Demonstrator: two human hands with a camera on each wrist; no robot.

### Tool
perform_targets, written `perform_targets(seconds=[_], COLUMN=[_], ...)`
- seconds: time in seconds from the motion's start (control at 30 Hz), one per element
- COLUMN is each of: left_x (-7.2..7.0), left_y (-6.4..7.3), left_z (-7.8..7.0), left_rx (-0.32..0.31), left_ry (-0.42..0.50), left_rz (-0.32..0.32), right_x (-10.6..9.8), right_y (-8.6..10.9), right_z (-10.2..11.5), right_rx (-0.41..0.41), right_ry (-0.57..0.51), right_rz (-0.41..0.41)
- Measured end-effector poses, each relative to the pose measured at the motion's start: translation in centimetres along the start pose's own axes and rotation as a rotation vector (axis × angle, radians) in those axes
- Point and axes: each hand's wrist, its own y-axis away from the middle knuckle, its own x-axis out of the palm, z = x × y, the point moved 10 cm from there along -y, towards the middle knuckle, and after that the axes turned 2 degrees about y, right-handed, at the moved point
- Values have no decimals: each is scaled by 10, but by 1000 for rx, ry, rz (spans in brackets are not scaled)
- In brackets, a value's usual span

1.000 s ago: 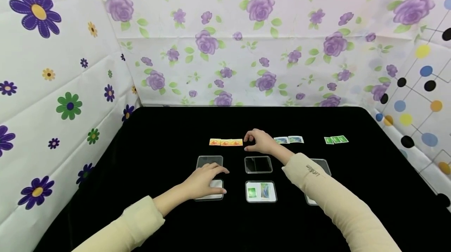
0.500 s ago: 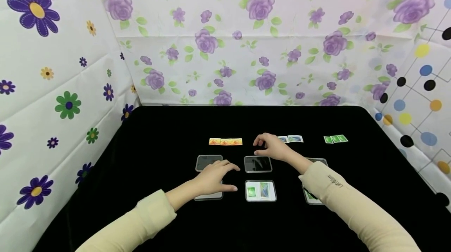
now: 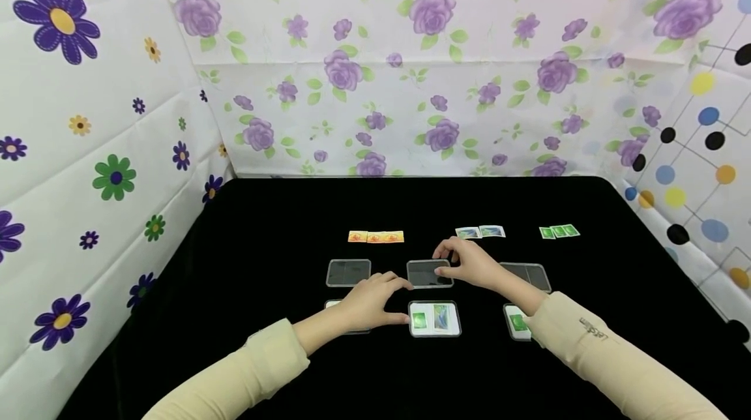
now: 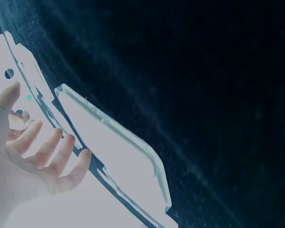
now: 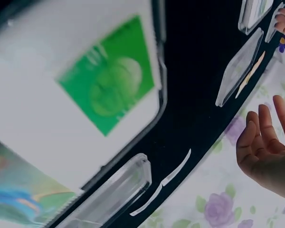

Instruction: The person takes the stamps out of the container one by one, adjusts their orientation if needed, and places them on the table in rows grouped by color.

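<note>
Cards [image 3: 376, 237] behind the cases [image 3: 348, 272]

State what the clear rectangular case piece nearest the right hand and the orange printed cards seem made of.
Clear rectangular case piece: probably hard, glossy plastic; the black tabletop shows through, and edges look bright. Orange printed cards: likely paper or cardstock, looking thin and flat; finish unclear.

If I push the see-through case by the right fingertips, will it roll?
Probably not: the case lies flat, so it should slide. It looks like thin clear plastic, so it's likely light. Its shiny rim may be slippery.
</note>
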Motion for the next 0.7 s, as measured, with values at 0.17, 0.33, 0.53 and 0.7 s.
perform_targets(seconds=[0.17, 0.33, 0.53, 0.7], left_x=[4, 10, 10, 11], left_y=[0, 4, 8, 7], left_z=[0, 1, 1, -1], left_rx=[-9, -10, -27, -33], left_ry=[12, 27, 34, 21], left_rz=[-13, -13, -11, -8], right_x=[3, 9, 9, 7], right_y=[10, 21, 31, 38], right_z=[6, 11, 15, 17], right_rx=[-41, -60, -60, -51], right_ry=[-14, -23, -45, -88], right_rz=[-7, 3, -12, -23])
